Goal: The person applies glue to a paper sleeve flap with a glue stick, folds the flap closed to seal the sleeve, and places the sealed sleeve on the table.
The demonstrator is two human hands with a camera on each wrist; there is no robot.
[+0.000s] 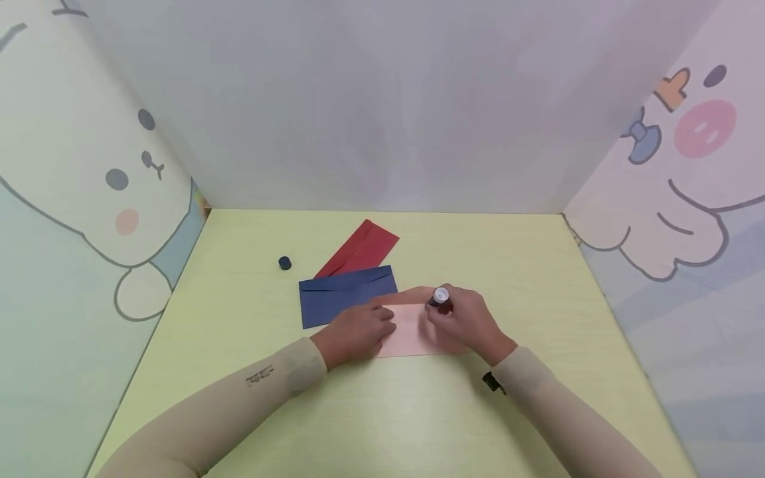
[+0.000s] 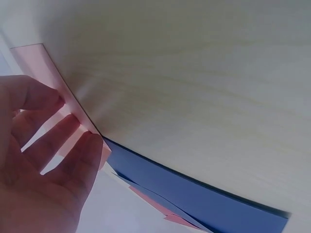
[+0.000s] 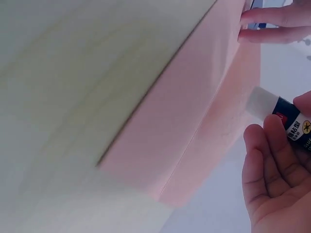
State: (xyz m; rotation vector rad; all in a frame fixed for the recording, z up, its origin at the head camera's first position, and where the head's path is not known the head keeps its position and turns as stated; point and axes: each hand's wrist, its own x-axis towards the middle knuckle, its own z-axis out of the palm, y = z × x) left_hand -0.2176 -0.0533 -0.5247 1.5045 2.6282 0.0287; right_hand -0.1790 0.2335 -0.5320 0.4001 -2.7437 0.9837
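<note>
Well, glue stick [image 3: 288,116] in right grip [image 1: 469,321]

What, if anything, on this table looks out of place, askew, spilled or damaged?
Little: the red envelope lies slanted, partly under the straighter blue envelope; a small dark cap sits alone, away from the glue stick. No spill or damage shows.

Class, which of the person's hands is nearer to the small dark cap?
Left. The left hand, on the pink envelope, is below and to the right of the cap in the head view; the right hand, holding the glue stick, is farther right.
</note>
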